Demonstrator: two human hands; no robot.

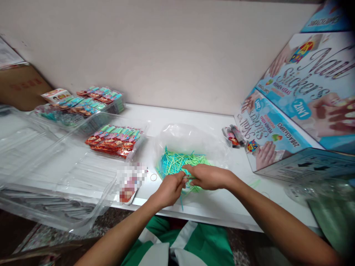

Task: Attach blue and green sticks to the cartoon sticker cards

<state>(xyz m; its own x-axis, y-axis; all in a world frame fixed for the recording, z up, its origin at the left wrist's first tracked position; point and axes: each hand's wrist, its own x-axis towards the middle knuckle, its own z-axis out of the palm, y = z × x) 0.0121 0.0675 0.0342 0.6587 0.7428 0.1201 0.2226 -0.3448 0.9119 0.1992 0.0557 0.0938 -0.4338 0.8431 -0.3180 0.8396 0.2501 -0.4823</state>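
A clear plastic bag [191,138] lies opened on the table, with a heap of thin green and blue sticks [177,162] inside. My two hands meet at the near side of this heap. The fingers of my left hand [172,187] are closed on a few thin sticks, and one blue stick [182,203] pokes out below them. My right hand [208,176] has its fingers bent together against the left fingertips. Green sticks show between the hands, but what the right fingers grip is hidden.
On the left, a clear tray [135,147] holds red-and-green packets [115,142]; more packets [85,103] sit behind. Empty clear trays [83,173] lie nearer. A printed card [130,184] and a rubber band [153,177] are left of the bag. Nail sticker boxes [277,129] stand right, beside small packets [233,136].
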